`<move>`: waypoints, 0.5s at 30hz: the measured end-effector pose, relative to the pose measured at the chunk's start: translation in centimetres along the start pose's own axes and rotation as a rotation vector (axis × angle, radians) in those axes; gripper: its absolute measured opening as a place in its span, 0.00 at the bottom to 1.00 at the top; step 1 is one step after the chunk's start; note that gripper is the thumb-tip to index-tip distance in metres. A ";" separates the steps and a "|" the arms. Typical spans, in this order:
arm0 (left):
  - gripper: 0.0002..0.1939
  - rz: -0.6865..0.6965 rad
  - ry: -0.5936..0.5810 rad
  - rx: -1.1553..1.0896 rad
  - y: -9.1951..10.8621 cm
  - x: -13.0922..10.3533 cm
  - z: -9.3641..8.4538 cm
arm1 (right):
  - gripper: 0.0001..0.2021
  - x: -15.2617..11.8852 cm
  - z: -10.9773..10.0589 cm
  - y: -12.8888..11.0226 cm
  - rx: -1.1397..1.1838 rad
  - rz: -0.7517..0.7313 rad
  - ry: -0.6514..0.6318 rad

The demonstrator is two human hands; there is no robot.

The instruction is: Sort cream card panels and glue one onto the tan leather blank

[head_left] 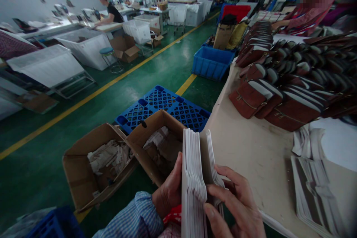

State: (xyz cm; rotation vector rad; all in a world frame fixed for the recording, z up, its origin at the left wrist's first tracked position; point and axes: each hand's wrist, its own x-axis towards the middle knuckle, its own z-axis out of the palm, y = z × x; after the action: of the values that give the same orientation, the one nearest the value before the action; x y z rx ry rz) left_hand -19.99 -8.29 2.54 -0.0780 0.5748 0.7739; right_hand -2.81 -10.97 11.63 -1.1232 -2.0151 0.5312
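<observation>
A thick stack of thin off-white boards [192, 163] stands on edge in front of me, its layered edges bent at a step halfway down. My left hand [170, 189] grips the stack from the left side, thumb pointing up along it. On the right, my right hand [240, 200] has curled fingers against a smaller bundle of boards [209, 152], which stands apart from the main stack by a narrow gap. Its thumb and index finger press at the stack's stepped edge. The lower ends of the boards run out of view.
To the right, a table [245, 145] bears brown satchel bags [249, 98] and more board stacks [315, 189]. Two cardboard boxes [74, 178] with scraps stand left of my hands, before a blue pallet [164, 102]. A blue crate [209, 63] sits beyond; a person [309, 11] is across the table.
</observation>
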 end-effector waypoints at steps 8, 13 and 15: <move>0.42 0.001 0.053 -0.056 -0.1 -0.7 0.5 | 0.05 0.3 0.4 -0.3 -0.032 0.011 0.022; 0.44 -0.020 0.017 -0.030 -0.2 -0.2 -0.5 | 0.04 0.0 0.5 -0.5 -0.036 0.010 0.032; 0.44 -0.024 0.001 -0.020 -0.2 -0.1 -0.9 | 0.05 -0.1 0.6 -0.6 -0.047 0.023 0.044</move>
State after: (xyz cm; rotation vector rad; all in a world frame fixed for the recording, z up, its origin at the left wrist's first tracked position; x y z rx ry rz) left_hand -20.32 -8.76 1.80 -0.1035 0.5665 0.7567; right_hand -3.57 -11.36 11.68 -1.1777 -1.9875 0.4691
